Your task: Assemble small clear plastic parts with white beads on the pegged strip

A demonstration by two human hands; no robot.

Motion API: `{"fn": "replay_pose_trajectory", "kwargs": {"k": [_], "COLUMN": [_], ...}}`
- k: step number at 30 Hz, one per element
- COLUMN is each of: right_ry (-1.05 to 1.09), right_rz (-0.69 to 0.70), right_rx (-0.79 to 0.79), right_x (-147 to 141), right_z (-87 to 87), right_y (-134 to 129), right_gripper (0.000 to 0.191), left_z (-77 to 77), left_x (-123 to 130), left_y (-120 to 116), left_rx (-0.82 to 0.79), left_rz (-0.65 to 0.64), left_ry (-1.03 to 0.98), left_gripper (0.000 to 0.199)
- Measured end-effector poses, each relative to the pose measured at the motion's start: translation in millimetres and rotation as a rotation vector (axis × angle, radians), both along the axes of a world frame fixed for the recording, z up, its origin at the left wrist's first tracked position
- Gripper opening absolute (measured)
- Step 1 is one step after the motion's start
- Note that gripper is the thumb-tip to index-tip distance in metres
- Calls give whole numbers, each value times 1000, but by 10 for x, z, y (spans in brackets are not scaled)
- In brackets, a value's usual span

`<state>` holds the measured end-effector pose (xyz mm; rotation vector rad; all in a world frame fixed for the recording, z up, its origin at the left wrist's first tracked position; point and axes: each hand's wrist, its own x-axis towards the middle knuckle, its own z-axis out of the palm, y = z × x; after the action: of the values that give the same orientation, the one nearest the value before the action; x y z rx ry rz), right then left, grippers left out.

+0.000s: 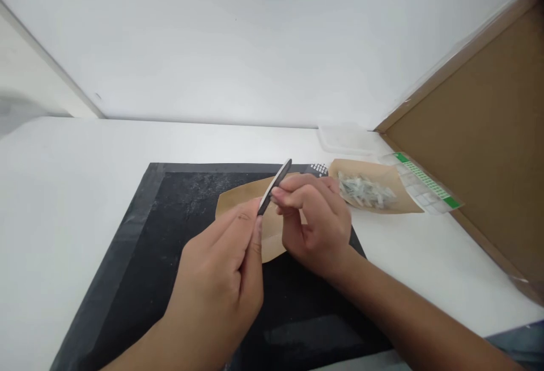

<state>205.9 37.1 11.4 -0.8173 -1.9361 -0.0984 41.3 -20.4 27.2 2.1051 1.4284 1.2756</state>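
A thin flat piece (277,185), seen nearly edge-on with a dark face and a pale edge, stands slanted over the black mat. My left hand (223,269) is closed on its lower end between thumb and forefinger. My right hand (317,218) is closed too, its thumb and forefinger pinched against the dark face near the middle. Whatever lies between those right fingertips, if anything, is too small to make out. Beneath both hands lies a sheet of brown paper (272,245), partly hidden by them.
A black mat (148,280) lies on the white table (55,190). To the right, another brown paper (408,204) holds a heap of pale, translucent scraps (365,190). Beside it is a clear sheet with a green-and-white strip (427,181). A clear tray (346,139) stands behind; a brown panel (480,122) borders the right.
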Motion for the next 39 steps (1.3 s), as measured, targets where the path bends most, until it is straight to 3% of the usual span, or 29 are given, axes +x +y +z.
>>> {"fn": "replay_pose_trajectory", "kwargs": {"k": [17, 21, 28, 32, 39], "right_ry": [-61, -37, -79, -136, 50], "right_rz": [11, -66, -72, 4, 72], "right_rx": [-54, -41, -47, -69, -98], "right_x": [2, 4, 19, 35, 172], "right_z": [38, 50, 55, 39, 34], "right_y": [-44, -56, -62, -63, 39], "right_gripper": [22, 24, 24, 22, 17], "left_z": [6, 15, 6, -5, 44], "left_x": [12, 24, 11, -2, -16], "left_y": [17, 8, 9, 17, 46], "left_rx": [-33, -18, -54, -59, -75], "left_rz": [5, 4, 14, 18, 71], "left_ry": [5, -7, -9, 5, 29], "left_gripper": [24, 25, 26, 26, 28]}}
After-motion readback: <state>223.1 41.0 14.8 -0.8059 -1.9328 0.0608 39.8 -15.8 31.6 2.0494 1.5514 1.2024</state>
